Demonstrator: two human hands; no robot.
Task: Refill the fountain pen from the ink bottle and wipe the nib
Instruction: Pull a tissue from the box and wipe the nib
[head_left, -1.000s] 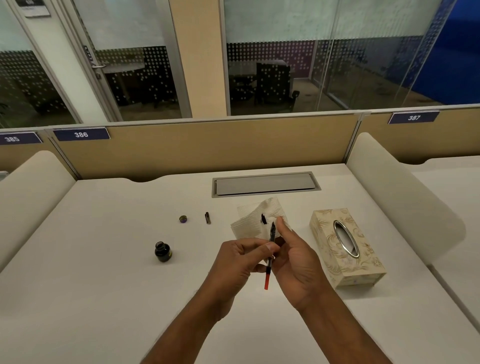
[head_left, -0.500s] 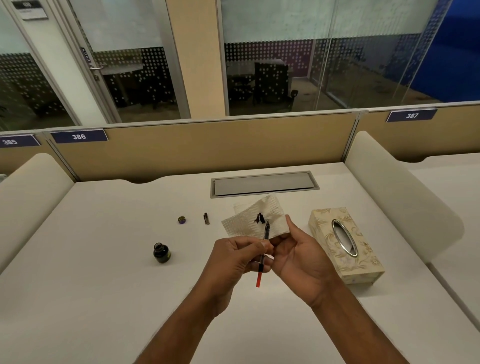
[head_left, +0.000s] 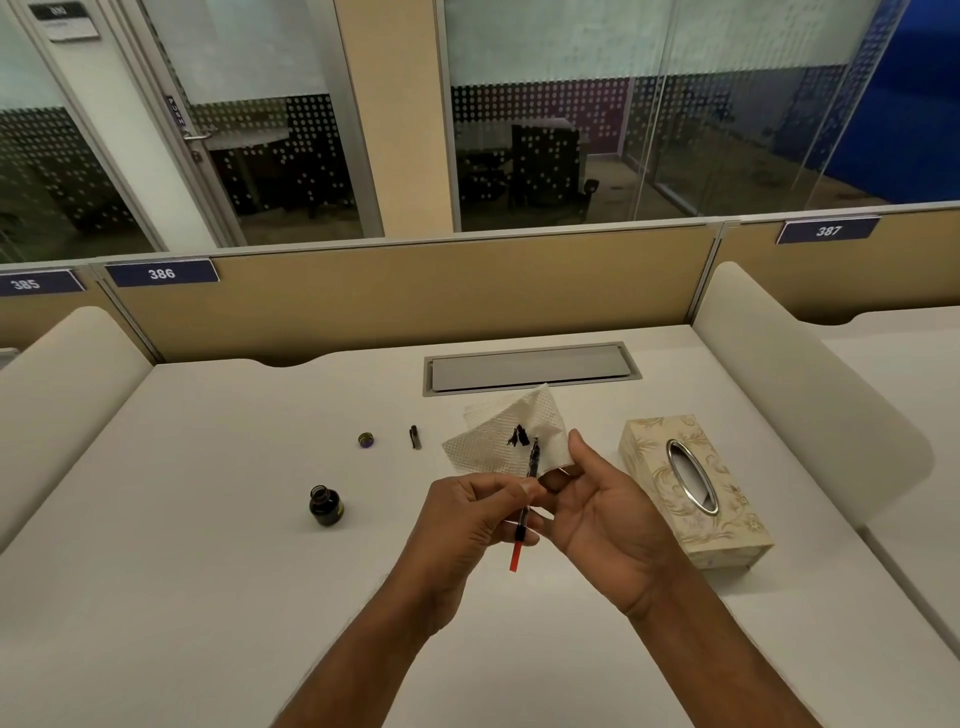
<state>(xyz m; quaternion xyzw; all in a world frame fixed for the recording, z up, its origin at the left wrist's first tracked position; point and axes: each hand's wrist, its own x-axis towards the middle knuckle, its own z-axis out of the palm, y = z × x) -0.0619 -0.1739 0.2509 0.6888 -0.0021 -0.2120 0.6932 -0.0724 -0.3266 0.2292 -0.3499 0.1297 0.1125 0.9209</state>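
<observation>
Fountain pen (head_left: 521, 519) pinched between the thumb and curled fingers of my left hand (head_left: 467, 525), held above the desk with its red end pointing down toward me and its dark nib end up against a white tissue (head_left: 493, 447). My right hand (head_left: 602, 514) grips that tissue by its lower corner, thumb in front and fingers curled behind, so the sheet stands up behind the pen. A black ink blot (head_left: 519, 435) marks the tissue just left of the nib end.

On the white desk (head_left: 208, 545) to my left stands the ink bottle (head_left: 325, 505), open and upright, well apart from my hands. Farther back lie its round cap (head_left: 366, 440) and, beside that, a small black pen piece (head_left: 415, 437). A patterned tissue box (head_left: 691, 488) sits near my right hand. Behind the tissue is a grey cable hatch (head_left: 530, 368) set into the desk, then a tan partition (head_left: 415, 296) bearing a label reading 386 (head_left: 161, 273).
</observation>
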